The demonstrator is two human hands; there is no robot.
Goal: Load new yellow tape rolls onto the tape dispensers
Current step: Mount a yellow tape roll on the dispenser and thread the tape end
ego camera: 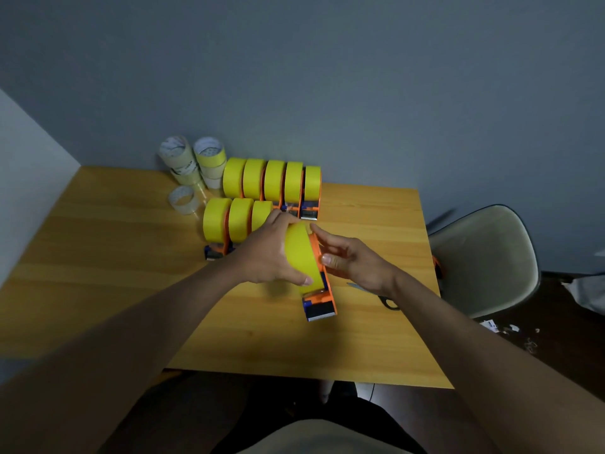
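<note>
Wooden table (131, 257): left hand (265, 257) grips yellow roll (299, 253), right hand (353, 260) pinches orange dispenser (322, 290)

scissors (386, 298) mostly hidden under the right forearm, chair (484, 257) cut partly by the table (98, 257) edge

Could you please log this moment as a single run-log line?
step: seating roll | left hand: grips yellow tape roll | right hand: holds orange dispenser | loaded dispensers: two rows behind

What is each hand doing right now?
Left hand: grips the yellow tape roll.
Right hand: holds the orange dispenser, fingers curled on its frame.
</note>
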